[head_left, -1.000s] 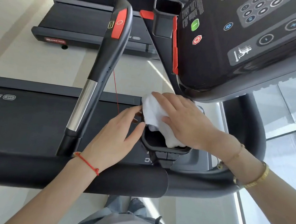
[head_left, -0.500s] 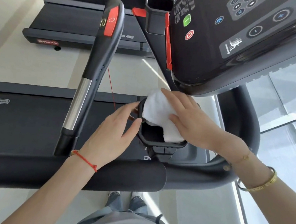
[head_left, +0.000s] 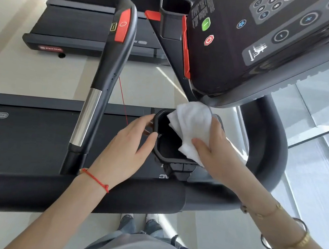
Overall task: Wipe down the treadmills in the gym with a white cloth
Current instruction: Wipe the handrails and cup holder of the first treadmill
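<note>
A folded white cloth hangs over the right inner side of the treadmill's black cup holder, just under the console. My right hand grips the cloth, thumb across its front and fingers hidden behind it. My left hand holds the cup holder's left rim, thumb against the wall and fingertips curled at the upper edge. The holder's dark inside shows between my two hands.
A black handrail with a red patch rises to the left of my hands. The padded front bar crosses below my wrists. A second cup holder and a neighbouring treadmill lie further off. Window glass is at the right.
My right hand has drawn the cloth from the holder's top and far-left rim to its right side, uncovering the opening. My left hand stays on the left rim.
</note>
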Action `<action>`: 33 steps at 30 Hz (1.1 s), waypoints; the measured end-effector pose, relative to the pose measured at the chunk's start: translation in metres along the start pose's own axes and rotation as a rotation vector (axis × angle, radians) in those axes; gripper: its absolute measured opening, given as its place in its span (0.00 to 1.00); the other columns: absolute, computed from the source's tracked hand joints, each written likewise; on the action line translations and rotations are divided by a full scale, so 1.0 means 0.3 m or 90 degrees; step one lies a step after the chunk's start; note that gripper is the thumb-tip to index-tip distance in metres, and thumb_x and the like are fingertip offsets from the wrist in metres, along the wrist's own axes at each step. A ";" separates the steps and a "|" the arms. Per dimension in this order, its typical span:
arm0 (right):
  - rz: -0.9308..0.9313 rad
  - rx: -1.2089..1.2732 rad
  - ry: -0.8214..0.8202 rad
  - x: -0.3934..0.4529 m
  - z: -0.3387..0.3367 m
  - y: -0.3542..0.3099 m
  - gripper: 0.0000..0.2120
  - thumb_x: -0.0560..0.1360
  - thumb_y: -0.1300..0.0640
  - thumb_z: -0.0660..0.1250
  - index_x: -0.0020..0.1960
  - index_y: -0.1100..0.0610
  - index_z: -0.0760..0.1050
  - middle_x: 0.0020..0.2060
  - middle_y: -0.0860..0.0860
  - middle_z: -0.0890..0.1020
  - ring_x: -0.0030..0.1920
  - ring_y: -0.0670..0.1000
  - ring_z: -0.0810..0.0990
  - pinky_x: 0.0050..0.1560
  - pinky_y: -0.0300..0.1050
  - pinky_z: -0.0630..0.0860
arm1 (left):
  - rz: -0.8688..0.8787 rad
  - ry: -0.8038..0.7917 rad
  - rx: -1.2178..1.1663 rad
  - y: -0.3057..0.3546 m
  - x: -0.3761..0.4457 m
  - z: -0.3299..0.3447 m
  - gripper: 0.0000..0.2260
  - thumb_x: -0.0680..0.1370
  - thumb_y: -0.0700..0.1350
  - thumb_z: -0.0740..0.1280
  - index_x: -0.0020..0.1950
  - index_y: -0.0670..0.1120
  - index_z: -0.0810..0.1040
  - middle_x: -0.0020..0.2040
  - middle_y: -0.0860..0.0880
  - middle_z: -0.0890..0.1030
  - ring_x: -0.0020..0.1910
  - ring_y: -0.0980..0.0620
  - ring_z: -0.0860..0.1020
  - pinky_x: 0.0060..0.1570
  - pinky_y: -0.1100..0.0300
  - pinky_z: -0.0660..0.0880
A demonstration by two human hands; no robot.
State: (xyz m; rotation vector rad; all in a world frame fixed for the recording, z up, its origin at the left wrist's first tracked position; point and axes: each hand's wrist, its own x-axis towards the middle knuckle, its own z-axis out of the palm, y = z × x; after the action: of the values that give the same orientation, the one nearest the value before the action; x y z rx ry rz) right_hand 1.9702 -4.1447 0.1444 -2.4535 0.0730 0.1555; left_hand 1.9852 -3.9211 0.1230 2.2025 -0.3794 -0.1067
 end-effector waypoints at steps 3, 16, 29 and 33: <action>0.073 0.055 0.004 -0.070 0.016 0.037 0.13 0.79 0.50 0.62 0.40 0.50 0.61 0.27 0.39 0.69 0.28 0.35 0.71 0.34 0.27 0.67 | -0.001 0.005 0.002 -0.002 0.001 0.004 0.21 0.80 0.55 0.56 0.73 0.57 0.65 0.62 0.61 0.75 0.57 0.65 0.75 0.60 0.64 0.72; 0.040 0.047 -0.011 -0.052 0.007 0.030 0.17 0.78 0.56 0.63 0.38 0.51 0.56 0.25 0.41 0.65 0.26 0.36 0.69 0.32 0.25 0.66 | -0.005 0.005 0.005 -0.001 0.002 0.008 0.20 0.80 0.55 0.56 0.73 0.56 0.66 0.61 0.60 0.75 0.57 0.66 0.75 0.58 0.70 0.69; -0.381 -0.291 -0.083 0.165 -0.056 -0.058 0.28 0.78 0.60 0.65 0.75 0.62 0.61 0.69 0.57 0.70 0.69 0.57 0.67 0.68 0.35 0.55 | -0.011 0.008 0.007 0.014 0.006 0.005 0.20 0.80 0.54 0.56 0.71 0.55 0.67 0.61 0.60 0.76 0.58 0.64 0.75 0.60 0.62 0.73; -0.430 -0.369 -0.131 0.258 -0.027 -0.131 0.22 0.82 0.52 0.58 0.74 0.56 0.61 0.64 0.51 0.74 0.59 0.54 0.75 0.56 0.48 0.73 | -0.021 0.004 0.018 0.015 0.004 0.000 0.17 0.80 0.56 0.55 0.69 0.56 0.68 0.59 0.61 0.76 0.57 0.66 0.73 0.56 0.69 0.71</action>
State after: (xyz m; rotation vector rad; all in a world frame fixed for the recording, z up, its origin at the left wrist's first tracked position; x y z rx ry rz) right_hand 2.0513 -4.1203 0.1652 -2.8486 -1.0039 0.1379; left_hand 1.9851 -3.9241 0.1266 2.2366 -0.3437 -0.1132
